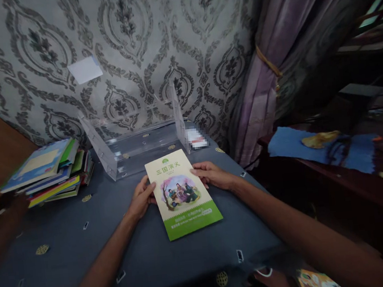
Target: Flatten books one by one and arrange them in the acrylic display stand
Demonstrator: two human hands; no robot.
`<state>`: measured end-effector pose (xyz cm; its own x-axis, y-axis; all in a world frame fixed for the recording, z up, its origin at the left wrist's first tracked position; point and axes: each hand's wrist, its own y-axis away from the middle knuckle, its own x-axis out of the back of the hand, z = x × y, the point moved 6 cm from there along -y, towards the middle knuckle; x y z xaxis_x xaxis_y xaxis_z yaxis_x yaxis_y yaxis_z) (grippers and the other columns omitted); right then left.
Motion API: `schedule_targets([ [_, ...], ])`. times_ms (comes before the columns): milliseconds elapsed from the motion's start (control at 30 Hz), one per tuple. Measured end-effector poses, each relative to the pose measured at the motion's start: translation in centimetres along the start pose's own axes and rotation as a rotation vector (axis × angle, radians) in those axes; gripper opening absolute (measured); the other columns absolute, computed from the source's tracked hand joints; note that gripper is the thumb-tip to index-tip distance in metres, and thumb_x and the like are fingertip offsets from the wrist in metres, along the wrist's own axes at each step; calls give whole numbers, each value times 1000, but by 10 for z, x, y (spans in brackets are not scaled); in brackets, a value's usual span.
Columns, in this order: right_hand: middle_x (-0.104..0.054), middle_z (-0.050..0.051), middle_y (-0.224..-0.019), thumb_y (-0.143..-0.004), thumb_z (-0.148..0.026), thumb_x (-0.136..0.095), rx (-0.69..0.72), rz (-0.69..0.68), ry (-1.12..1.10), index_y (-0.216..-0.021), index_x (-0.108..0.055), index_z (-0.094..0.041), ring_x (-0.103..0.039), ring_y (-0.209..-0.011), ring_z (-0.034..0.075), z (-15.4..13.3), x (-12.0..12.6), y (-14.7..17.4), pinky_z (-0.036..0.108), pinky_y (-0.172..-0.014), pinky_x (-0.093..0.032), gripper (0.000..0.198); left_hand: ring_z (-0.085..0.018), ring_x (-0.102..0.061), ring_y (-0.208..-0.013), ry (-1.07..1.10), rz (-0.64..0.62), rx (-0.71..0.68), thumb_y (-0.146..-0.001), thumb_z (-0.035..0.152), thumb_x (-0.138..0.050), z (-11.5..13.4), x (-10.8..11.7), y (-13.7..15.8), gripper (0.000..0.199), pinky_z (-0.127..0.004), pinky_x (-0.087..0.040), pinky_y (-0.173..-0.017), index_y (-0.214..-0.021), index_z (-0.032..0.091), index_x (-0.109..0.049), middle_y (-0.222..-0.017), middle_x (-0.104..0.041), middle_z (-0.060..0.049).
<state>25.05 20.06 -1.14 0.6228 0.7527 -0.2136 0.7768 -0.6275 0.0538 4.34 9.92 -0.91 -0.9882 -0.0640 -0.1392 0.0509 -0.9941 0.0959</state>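
Note:
A cream and green paperback book (183,194), with Chinese lettering and a painted group of figures on its cover, is held face up between my two hands. My left hand (142,195) grips its left edge, thumb on the cover and fingers behind. On the opposite edge, my right hand (213,174) has its thumb on the cover and its other fingers partly hidden underneath. Just beyond the book stands a clear acrylic rack (105,155) with upright side panels. A stack of books (46,168) lies to the left of the rack.
The dark blue patterned cloth (115,233) covers the table, against a wallpapered wall. Right of the rack lies a small blurred-out packet (197,139). A purple curtain (254,91) and a dark red surface with a blue cloth (322,150) are at right. A blurred brown shape (2,232) is at far left.

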Motion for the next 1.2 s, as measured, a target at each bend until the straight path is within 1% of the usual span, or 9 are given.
schedule_targets([
  [133, -64, -1, -64, -71, -62, -80, -19, -16, 70, -85, -66, -15, -53, -47, 8, 6, -1, -2, 20, -41, -43, 51, -15, -65, -61, -29, 76, -80, -72, 59, -79, -3, 9, -5, 73, -23, -52, -51, -128, 19, -51, -84, -73, -3],
  [233, -63, 0, -61, -72, -67, -74, -12, 43, 200, -80, -64, -17, -53, -47, 11, 7, 4, -3, 23, -43, -44, 51, -14, -62, -61, -213, 161, -198, -82, 54, -69, -1, 17, -6, 65, -23, -49, -53, -133, 19, -48, -80, -68, -1],
  [367, -61, 1, -57, -84, -58, -62, 102, 344, 771, -70, -63, -20, -55, -52, 16, -8, 18, 2, 28, -51, -39, 40, -19, -65, -87, -683, 287, -394, -90, 34, -58, 10, 24, -2, 36, -31, -54, -75, -123, 20, -57, -98, -67, -6],
  [433, -62, 2, -58, -89, -49, -55, 160, 462, 1035, -66, -63, -20, -56, -56, 18, -17, 19, 7, 29, -55, -35, 38, -22, -64, -100, -878, 279, -443, -91, 27, -54, 13, 22, 0, 26, -37, -52, -90, -115, 19, -62, -107, -65, -8],
  [500, -62, 2, -58, -93, -45, -49, 178, 494, 1151, -64, -61, -20, -56, -56, 18, -19, 17, 9, 29, -56, -33, 40, -23, -62, -107, -984, 242, -465, -92, 24, -51, 12, 19, 0, 25, -40, -50, -97, -114, 19, -62, -112, -64, -9],
  [800, -74, 6, -80, -94, -34, -46, 282, 490, 1291, -92, -71, -20, -67, -73, 22, -14, -1, 10, 30, -65, -43, 28, -28, -58, -125, -1107, 216, -450, -96, 24, -46, 1, 16, -3, 30, -48, -47, -106, -122, 18, -59, -133, -61, -15],
  [900, -74, 8, -93, -94, -29, -47, 376, 431, 1306, -94, -70, -20, -68, -89, 24, -16, -8, 9, 32, -76, -48, 25, -29, -56, -128, -1120, 228, -442, -96, 23, -45, 0, 14, -3, 32, -51, -45, -107, -125, 19, -58, -136, -61, -14],
  [1033, -72, 9, -96, -94, -25, -48, 398, 402, 1331, -98, -70, -20, -67, -93, 24, -14, -8, 8, 34, -79, -52, 23, -29, -58, -125, -1099, 245, -445, -95, 23, -45, 0, 15, -4, 36, -52, -45, -107, -129, 19, -55, -132, -63, -14],
  [1200, -71, 15, -116, -94, -22, -51, 544, 379, 1429, -95, -73, -18, -62, -107, 31, -22, -22, 6, 49, -93, -51, 22, -28, -58, -124, -1034, 249, -447, -92, 18, -47, 1, 19, -5, 40, -50, -45, -108, -132, 18, -51, -131, -63, -14],
])
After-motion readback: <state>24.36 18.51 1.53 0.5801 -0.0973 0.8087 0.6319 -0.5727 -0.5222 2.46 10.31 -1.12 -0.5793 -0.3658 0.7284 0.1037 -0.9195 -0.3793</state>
